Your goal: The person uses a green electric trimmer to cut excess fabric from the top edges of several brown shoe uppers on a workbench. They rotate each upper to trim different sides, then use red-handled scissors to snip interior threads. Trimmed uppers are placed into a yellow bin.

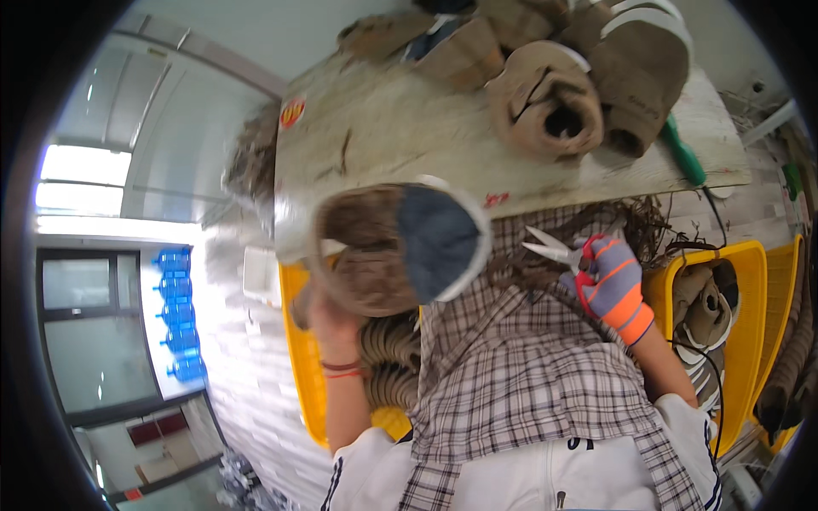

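In my bare left hand [335, 322] is a brown cap [366, 277], gripped by its near left edge and raised above the table's front edge. The cap's hollow inside faces up, with a blue panel on its right and a pale rim. It looks slightly smeared by motion. My right hand [615, 285], in a grey and orange glove, is closed around red-handled scissors [552, 252]. Their blades are apart and point left toward the cap, without touching it. Dark brown scraps [532, 271] lie on my checked apron [520, 366] beneath the scissors.
Several brown caps [545, 98] are heaped at the far side of the pale table [383, 145]. A green-handled tool [682, 153] with a cord lies at its right. Yellow bins holding caps stand on my left [296, 358] and right [750, 298]. Blue water bottles [177, 315] line the left wall.
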`<state>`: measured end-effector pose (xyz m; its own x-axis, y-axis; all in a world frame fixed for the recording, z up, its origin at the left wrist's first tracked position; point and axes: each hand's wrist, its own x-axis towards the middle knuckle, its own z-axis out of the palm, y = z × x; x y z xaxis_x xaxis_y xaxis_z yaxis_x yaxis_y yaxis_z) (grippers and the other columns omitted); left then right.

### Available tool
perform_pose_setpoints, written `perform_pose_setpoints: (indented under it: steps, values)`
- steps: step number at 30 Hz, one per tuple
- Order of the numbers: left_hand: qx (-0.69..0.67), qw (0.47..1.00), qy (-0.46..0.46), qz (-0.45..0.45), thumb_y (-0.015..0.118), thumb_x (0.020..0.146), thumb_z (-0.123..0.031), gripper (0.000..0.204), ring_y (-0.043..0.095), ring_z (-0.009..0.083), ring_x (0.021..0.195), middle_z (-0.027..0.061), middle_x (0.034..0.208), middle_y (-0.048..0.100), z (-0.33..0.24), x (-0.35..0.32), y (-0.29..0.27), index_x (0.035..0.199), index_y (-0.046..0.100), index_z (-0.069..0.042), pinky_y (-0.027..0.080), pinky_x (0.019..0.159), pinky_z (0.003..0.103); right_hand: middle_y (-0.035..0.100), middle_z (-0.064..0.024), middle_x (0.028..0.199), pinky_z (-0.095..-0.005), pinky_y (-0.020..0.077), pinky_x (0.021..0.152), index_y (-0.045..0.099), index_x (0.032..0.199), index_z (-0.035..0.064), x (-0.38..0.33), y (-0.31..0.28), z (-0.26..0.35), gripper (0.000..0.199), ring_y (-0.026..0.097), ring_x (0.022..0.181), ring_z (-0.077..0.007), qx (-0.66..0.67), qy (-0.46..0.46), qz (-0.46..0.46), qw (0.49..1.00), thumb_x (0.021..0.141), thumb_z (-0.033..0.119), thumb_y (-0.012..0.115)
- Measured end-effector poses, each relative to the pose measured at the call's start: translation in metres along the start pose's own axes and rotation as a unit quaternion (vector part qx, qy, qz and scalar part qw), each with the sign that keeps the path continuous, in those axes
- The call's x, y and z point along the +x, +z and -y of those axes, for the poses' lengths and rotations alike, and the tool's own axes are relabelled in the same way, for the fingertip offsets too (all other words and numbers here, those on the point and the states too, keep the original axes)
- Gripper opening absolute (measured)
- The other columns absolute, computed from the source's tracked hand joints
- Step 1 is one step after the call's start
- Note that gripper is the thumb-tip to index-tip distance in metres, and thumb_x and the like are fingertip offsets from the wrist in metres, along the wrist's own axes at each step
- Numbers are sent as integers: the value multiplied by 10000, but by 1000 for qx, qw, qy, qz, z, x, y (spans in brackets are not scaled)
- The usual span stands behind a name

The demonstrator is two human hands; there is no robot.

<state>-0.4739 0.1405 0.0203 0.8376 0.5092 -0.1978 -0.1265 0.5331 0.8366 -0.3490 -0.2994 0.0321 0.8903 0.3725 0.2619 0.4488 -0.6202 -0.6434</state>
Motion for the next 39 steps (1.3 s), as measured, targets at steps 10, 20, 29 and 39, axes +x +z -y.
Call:
perform_pose_setpoints:
  steps: [10, 20, 29, 39]
  values:
    - [-274, 944, -171, -71, 486, 964, -229, 372, 418, 267, 1267, 81, 1362, 479, 130, -79, 7, 1302, 489, -75, 290, 1099, 451, 604, -54, 840, -346, 434, 719, 639, 862, 136, 38, 45, 38, 306, 576, 833, -228, -223, -151, 213, 939, 641, 316, 748]
    - [-250, 955, -152, -43, 506, 949, -255, 431, 375, 265, 1307, 80, 1407, 432, 139, -89, 10, 1337, 454, -74, 257, 1116, 442, 620, -56, 758, -347, 451, 627, 643, 777, 127, 50, 95, 63, 201, 597, 746, -224, -259, -240, 230, 907, 705, 314, 655]
    - [-209, 967, -143, -21, 560, 915, -312, 607, 314, 254, 1346, 86, 1459, 359, 138, -90, 22, 1405, 345, -23, 208, 1135, 422, 633, -45, 719, -348, 443, 592, 668, 744, 137, 49, 107, 67, 119, 605, 726, -216, -232, -245, 215, 917, 733, 231, 596]
    - [-231, 962, -146, -9, 509, 935, -222, 427, 377, 281, 1306, 139, 1416, 409, 135, -91, 30, 1297, 455, -3, 254, 1115, 453, 627, -42, 728, -344, 441, 614, 649, 766, 126, 49, 103, 64, 146, 605, 734, -203, -271, -219, 256, 902, 714, 262, 649]
